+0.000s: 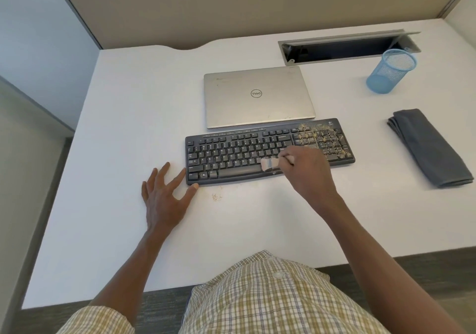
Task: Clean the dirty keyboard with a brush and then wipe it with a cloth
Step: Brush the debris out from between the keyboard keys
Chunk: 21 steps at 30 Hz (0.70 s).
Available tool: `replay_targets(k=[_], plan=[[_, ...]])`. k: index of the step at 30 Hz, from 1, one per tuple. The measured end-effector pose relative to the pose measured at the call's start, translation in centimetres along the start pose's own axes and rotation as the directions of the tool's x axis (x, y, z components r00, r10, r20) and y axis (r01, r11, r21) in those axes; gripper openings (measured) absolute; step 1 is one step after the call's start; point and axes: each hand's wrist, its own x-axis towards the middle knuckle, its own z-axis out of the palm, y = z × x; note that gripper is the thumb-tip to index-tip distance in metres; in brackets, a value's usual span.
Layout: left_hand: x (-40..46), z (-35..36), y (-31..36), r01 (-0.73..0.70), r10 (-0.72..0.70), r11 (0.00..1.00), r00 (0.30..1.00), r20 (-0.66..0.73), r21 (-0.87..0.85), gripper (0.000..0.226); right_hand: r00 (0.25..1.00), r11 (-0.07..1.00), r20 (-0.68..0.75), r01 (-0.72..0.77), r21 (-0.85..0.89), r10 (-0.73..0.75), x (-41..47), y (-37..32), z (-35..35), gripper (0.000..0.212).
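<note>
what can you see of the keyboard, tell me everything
The keyboard is a black, plastic-looking full-size board with a number pad, lying flat on the white desk just in front of a closed silver laptop. Tan crumbs cover its right end around the number pad; the main keys look mostly clean. The right hand holds a brush whose pale bristles rest on the lower right keys. The left hand lies open beside it, thumb and forefinger touching its near-left corner.

Pale bristle head of the small brush (269, 164) is smeared with motion blur just left of the right hand (306, 171) fingers, its handle buried in that grip; black keyboard (257, 153) keys under those fingers are covered, key legends too small to read
</note>
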Motion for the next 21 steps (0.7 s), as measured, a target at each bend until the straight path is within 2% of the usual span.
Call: replay_targets(k=[3, 6, 10, 15, 21], plan=[[-0.1, 0.0, 0.1, -0.006, 0.006, 1.0, 1.0, 0.001, 0.002, 0.066, 0.995, 0.995, 0.035, -0.09, -0.052, 0.092, 0.3, 0.7, 0.3, 0.019], [-0.1, -0.1, 0.1, 0.004, -0.004, 1.0, 1.0, 0.005, 0.001, 0.063, 0.988, 0.985, -0.001, -0.153, -0.084, 0.153, 0.2, 1.6, -0.5, 0.019], [-0.1, 0.0, 0.0, -0.006, 0.006, 1.0, 1.0, 0.002, 0.01, 0.064, 0.992, 0.996, -0.088, -0.089, -0.009, 0.087, 0.7, 0.7, -0.9, 0.019], [0.0, 0.0, 0.1, -0.009, 0.009, 1.0, 1.0, -0.002, 0.007, 0.064, 0.999, 0.98, 0.045, 0.02, -0.2, -0.011, -0.3, 0.4, 0.2, 0.023], [0.0, 0.1, -0.1, -0.01, 0.01, 1.0, 1.0, -0.006, 0.001, 0.065, 0.996, 0.968, -0.05, 0.056, -0.244, -0.07, 0.1, -0.3, 0.1, 0.023]])
